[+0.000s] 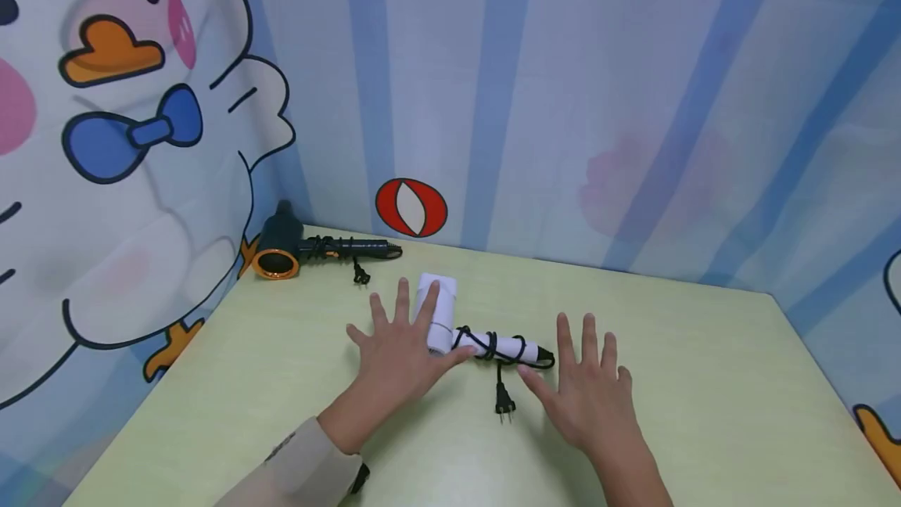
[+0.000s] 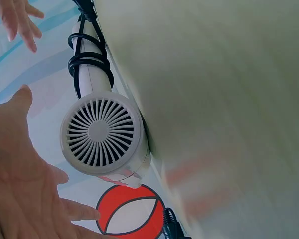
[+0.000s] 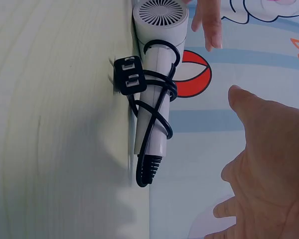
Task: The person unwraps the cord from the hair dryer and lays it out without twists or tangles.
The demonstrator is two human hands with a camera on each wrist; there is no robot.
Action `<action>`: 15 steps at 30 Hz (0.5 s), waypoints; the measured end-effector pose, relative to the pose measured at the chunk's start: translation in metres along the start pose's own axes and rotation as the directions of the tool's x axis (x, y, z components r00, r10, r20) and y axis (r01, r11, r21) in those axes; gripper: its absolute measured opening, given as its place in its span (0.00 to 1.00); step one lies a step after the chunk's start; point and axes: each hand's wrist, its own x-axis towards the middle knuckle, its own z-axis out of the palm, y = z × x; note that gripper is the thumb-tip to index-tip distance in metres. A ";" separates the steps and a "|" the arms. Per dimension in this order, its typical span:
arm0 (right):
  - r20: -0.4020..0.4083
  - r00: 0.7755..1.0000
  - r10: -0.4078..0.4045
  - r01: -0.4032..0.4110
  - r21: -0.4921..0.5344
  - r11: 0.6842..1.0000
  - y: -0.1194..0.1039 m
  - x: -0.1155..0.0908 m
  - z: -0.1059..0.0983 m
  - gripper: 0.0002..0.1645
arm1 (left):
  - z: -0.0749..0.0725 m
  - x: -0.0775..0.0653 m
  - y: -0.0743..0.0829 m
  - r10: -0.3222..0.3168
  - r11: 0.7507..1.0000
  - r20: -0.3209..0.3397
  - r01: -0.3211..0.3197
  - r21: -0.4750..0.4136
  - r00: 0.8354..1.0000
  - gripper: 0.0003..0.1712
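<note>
A white hair dryer (image 1: 442,318) lies on the table, its black cord wound round the handle. The cord's two-pin plug (image 1: 504,401) rests on the near side of the handle. In the left wrist view, the dryer's round slotted grille (image 2: 98,131) faces the camera. My left hand (image 1: 401,354) is spread over the near left side of the dryer's body, hiding part of it; whether it touches cannot be told. To the right of the handle end, my right hand (image 1: 591,393) is spread with straight fingers. Neither hand holds anything.
A dark hair dryer (image 1: 280,245) with an orange-rimmed nozzle lies at the table's far left corner, its cord wrapped round the handle. The pale table (image 1: 704,382) meets a printed cloth backdrop (image 1: 549,100) behind and at the sides.
</note>
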 end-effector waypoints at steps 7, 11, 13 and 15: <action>0.006 1.000 -0.002 0.002 -0.002 1.000 -0.002 -0.004 -0.002 0.62 | 0.003 0.013 0.006 -0.042 0.998 0.018 0.043 -0.038 0.999 0.65; 0.016 1.000 -0.001 0.001 0.002 1.000 -0.002 -0.006 -0.001 0.63 | 0.003 0.018 0.008 -0.085 0.995 0.037 0.087 -0.047 0.996 0.67; 0.018 1.000 -0.001 0.001 0.001 1.000 -0.002 -0.006 0.001 0.63 | 0.004 0.020 0.009 -0.105 0.993 0.049 0.108 -0.052 0.993 0.68; 0.014 1.000 -0.002 0.002 0.003 1.000 -0.002 -0.007 0.002 0.63 | 0.004 0.023 0.010 -0.116 0.991 0.057 0.119 -0.063 0.992 0.68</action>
